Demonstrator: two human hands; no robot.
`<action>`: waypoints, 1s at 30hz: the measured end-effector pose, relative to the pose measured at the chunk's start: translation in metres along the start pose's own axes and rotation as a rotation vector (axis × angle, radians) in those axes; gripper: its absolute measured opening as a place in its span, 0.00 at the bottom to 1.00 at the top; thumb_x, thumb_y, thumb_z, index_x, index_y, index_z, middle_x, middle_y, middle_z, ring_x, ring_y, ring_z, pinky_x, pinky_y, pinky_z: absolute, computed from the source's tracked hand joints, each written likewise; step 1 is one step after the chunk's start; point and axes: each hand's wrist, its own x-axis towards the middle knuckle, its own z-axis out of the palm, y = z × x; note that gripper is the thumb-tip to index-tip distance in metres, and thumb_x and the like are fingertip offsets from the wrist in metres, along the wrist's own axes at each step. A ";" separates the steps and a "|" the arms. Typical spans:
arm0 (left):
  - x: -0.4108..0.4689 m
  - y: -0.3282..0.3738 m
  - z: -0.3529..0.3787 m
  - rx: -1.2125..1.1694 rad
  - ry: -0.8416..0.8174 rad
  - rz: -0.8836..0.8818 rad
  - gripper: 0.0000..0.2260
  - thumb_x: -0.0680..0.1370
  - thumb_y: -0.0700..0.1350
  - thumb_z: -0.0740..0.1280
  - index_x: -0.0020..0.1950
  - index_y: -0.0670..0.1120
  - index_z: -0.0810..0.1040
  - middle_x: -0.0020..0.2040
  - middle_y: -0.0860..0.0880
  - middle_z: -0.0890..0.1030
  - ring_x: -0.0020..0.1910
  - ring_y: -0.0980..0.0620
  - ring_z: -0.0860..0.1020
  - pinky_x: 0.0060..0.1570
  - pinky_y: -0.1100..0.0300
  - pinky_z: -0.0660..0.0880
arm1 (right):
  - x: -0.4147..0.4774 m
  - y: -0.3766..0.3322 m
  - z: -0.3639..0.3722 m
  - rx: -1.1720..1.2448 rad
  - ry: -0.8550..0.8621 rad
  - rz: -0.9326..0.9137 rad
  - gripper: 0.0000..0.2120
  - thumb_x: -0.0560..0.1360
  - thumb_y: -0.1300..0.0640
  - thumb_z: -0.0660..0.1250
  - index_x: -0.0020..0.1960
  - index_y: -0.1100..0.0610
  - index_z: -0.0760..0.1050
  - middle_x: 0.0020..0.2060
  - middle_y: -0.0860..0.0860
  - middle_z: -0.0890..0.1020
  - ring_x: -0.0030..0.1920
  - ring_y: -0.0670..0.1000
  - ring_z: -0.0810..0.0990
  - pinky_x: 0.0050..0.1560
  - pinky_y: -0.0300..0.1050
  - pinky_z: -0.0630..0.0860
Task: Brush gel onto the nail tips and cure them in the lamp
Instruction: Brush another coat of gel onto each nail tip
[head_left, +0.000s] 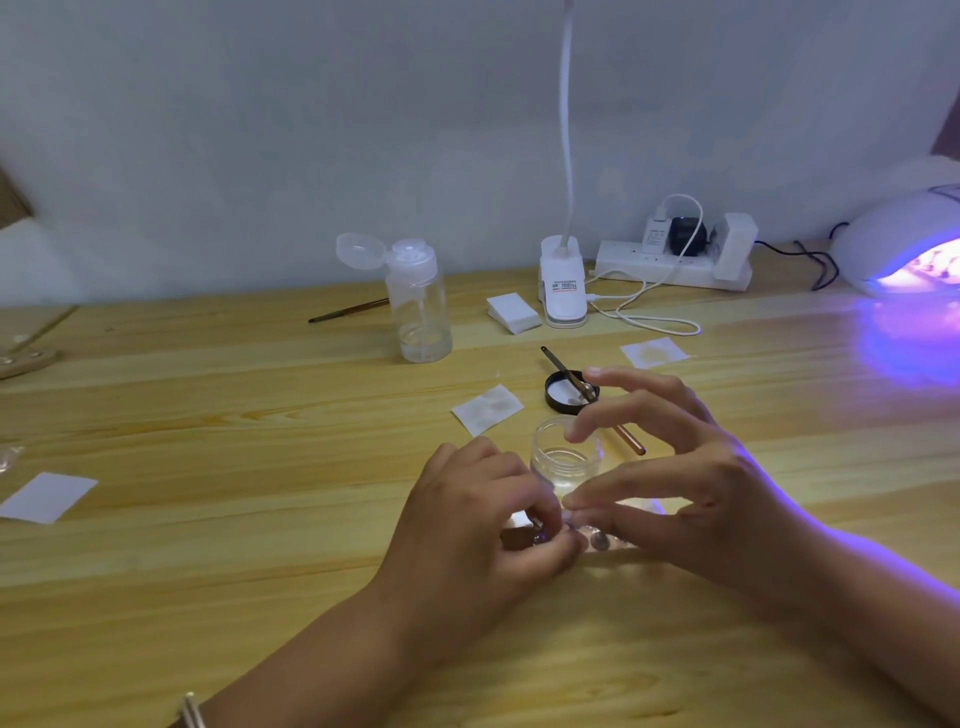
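Her left hand (467, 519) curls tight, pinching small glossy nail tips (597, 540) low over the wooden table (260, 545). The right hand (701, 467) is spread wide, its thumb reaching to them. Just behind stands an open clear jar (566, 457), then a brush (569, 376) across a black lid (557, 402). The lamp (893, 244) glows violet, far right.

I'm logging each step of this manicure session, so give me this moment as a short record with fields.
left hand: fingers curled, grips nail tips
right hand: fingers spread, thumb tip by the nail tips
jar: open, just beyond the hands
black lid: off the jar, copper-handled tool resting across it
curing lamp: lit purple, far right
pump bottle: cap flipped open
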 end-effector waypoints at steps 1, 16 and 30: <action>0.000 0.000 0.000 -0.014 -0.008 -0.007 0.07 0.69 0.54 0.72 0.35 0.54 0.79 0.36 0.59 0.78 0.41 0.58 0.73 0.46 0.56 0.67 | 0.000 0.000 0.000 0.005 -0.005 -0.002 0.09 0.74 0.48 0.71 0.42 0.51 0.87 0.55 0.48 0.80 0.72 0.52 0.70 0.68 0.54 0.68; 0.003 -0.002 -0.001 -0.128 -0.045 -0.010 0.08 0.70 0.56 0.70 0.37 0.53 0.82 0.37 0.58 0.81 0.41 0.57 0.75 0.45 0.53 0.72 | -0.001 -0.003 -0.005 0.085 -0.097 0.050 0.02 0.69 0.54 0.77 0.40 0.47 0.86 0.59 0.46 0.79 0.75 0.52 0.66 0.68 0.58 0.68; 0.003 -0.003 -0.003 -0.218 -0.073 -0.045 0.09 0.70 0.56 0.71 0.39 0.52 0.84 0.38 0.58 0.81 0.42 0.56 0.75 0.44 0.54 0.73 | 0.001 -0.006 -0.003 0.034 -0.135 0.053 0.05 0.68 0.56 0.77 0.41 0.46 0.85 0.62 0.45 0.78 0.76 0.49 0.64 0.69 0.51 0.66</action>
